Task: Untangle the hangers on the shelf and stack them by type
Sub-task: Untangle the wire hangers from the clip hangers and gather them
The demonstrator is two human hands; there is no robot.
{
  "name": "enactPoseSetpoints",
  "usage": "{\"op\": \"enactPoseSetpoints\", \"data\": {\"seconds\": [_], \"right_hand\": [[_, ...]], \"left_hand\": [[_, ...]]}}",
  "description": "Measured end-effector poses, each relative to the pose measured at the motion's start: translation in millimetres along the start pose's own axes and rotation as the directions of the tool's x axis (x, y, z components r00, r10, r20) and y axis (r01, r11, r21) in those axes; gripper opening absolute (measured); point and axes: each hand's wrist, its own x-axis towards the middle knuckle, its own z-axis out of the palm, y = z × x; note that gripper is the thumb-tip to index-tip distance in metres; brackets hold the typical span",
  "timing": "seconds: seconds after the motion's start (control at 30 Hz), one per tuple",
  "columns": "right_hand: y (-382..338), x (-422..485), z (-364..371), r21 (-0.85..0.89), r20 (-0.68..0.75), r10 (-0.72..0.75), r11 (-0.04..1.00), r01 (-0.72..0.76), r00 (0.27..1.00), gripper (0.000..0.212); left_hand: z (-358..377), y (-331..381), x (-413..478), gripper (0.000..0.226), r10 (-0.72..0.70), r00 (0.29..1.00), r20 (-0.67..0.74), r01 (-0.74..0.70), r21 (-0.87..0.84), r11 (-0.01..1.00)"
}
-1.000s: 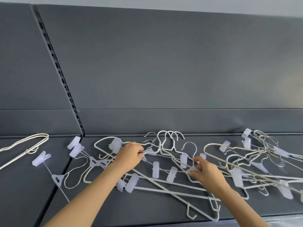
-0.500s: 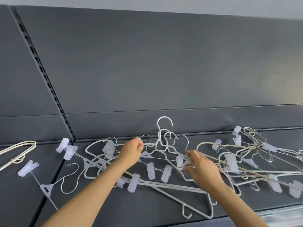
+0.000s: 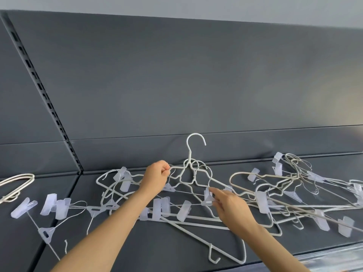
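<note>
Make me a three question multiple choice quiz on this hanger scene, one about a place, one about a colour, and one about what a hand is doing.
1. Where is the hook of the upright white hanger?
A. above the tangle, in front of the back panel
B. off the shelf's front edge
C. under a forearm

2. What colour is the shelf?
A. red
B. dark grey
C. yellow

3. What is the right hand doing?
A. lying flat
B. gripping a hook
C. pinching a translucent clip

Answers: A, the hook stands clear over the tangle before the panel; B, its surface is dark grey all over; C, thumb and fingertips close on the clip.
</note>
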Motion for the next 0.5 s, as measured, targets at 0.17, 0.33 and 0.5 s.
{"op": "enactPoseSetpoints", "data": {"seconds": [0.17, 0.33, 0.5], "right_hand": [[-4, 11, 3, -0.011, 0.060, 0.012, 1.000, -0.012, 0.998, 0.026], [-7, 12, -4, -0.027, 0.084, -0.016, 0.999, 0.018, 0.996, 0.025], [6, 19, -31, 0.024, -0.306, -0.038, 0.999, 0.047, 0.951, 0.021]], "left_hand": [[-2, 8, 4, 0.010, 0.043, 0.999, -0.014, -0.044, -0.042, 0.998], [-3, 8, 5, 0.011, 0.054, 0.998, -0.019, -0.055, -0.061, 0.997], [-6, 5, 6, 0.012, 0.068, 0.998, 0.003, -0.068, -0.068, 0.995]]}}
